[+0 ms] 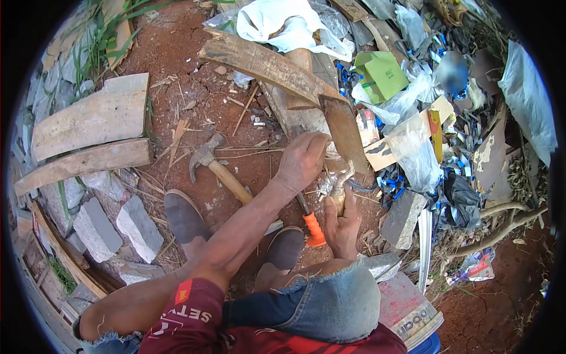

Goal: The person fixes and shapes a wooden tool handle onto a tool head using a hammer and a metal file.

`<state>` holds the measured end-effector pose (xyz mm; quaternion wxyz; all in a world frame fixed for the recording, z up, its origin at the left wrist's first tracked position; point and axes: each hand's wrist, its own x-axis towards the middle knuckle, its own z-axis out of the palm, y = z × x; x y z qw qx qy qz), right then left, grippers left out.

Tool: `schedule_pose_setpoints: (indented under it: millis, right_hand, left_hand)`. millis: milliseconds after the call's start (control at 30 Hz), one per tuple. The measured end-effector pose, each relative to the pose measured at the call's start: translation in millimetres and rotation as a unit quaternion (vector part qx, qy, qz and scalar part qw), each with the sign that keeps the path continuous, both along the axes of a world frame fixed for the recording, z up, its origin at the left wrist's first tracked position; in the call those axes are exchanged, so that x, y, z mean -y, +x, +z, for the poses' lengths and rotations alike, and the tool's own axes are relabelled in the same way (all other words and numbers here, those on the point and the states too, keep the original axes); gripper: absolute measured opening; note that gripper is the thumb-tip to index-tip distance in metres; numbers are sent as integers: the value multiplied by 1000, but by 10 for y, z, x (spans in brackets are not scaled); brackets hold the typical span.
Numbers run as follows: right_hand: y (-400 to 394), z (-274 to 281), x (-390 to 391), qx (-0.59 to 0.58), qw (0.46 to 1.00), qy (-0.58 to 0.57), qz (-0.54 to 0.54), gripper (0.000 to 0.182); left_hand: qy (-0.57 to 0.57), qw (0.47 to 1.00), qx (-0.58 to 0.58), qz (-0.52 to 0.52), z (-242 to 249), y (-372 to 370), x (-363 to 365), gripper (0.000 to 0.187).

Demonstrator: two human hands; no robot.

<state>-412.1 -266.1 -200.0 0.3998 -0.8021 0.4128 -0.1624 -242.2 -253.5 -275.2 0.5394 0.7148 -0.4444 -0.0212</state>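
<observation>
My right hand is wrapped around the handle of a trowel. Its worn, rusty blade points away from me, the far end lying against a wooden plank. Beside the blade, my left hand is closed in a fist. Whatever its fingers hold, if anything, is hidden. Below that fist, a tool with an orange handle and a metal shaft lies close to my shoe. A claw hammer with a wooden handle rests on the dirt, partly behind my left forearm.
Plastic bags, a green box and blue scraps litter the right side. Boards and broken blocks lie at left. A stone chunk sits right of my right hand, and a paint bucket is by my knee.
</observation>
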Motion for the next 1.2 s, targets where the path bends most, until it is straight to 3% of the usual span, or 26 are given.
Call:
schedule_pose_setpoints:
  millis: [33, 67, 167, 233, 333, 367, 433, 500, 567, 667, 767, 833, 967, 1067, 1167, 1200]
  right_hand:
    - [-90, 177, -89, -25, 994, 101, -32, 47]
    - [-164, 155, -105, -46, 998, 45, -8, 47]
    - [-126, -129, -124, -29, 998, -49, 32, 47]
    - [-22, -70, -24, -2, 998, -62, 31, 46]
    - [-115, 176, -125, -30, 998, 53, -8, 47]
    - [-144, 113, -154, -27, 998, 52, -9, 47]
    - [-153, -124, -113, -40, 998, -37, 22, 49]
    - [-99, -128, -5, -16, 1000, -20, 11, 49]
    - [-82, 168, 12, -41, 990, 134, -30, 48]
    - [-64, 115, -15, -35, 997, 73, 3, 47]
    - [-1, -74, 62, 8, 1000, 2, 2, 46]
    - [-48, 216, 90, -22, 989, 144, -38, 46]
    - [15, 662, 288, 150, 972, 172, -63, 43]
    - [119, 848, 445, 261, 955, 126, -56, 42]
    - [229, 776, 496, 278, 952, 121, -43, 43]
    - [303, 665, 481, 220, 959, 173, -55, 41]
  left_hand:
    - [12, 1000, -6, 1, 130, -114, -105, 24]
    - [-5, 1000, -3, 0, 259, -105, -103, 22]
    - [-1, 999, -36, 17, -162, -209, -125, 19]
    - [-16, 1000, -8, 15, 2, -60, -24, 18]
    - [14, 1000, -14, 20, 240, -167, -124, 18]
    - [23, 1000, -8, 15, 301, -135, -121, 18]
    - [33, 999, -14, 19, -40, -175, -113, 18]
    - [1, 1000, 18, 21, -48, -162, -89, 19]
    - [12, 1000, 15, 22, 173, -115, -115, 18]
    - [-7, 999, 18, 43, 239, -110, -166, 20]
    - [27, 999, 17, 14, -103, -75, -116, 21]
    - [25, 1000, 17, -3, 79, -63, -162, 28]
    - [-10, 998, 0, 59, 717, 179, -261, 40]
    - [-18, 986, -50, 156, 760, 353, -554, 47]
    - [-44, 970, -91, 223, 582, 508, -758, 44]
    - [-44, 970, -89, 222, 528, 570, -796, 44]
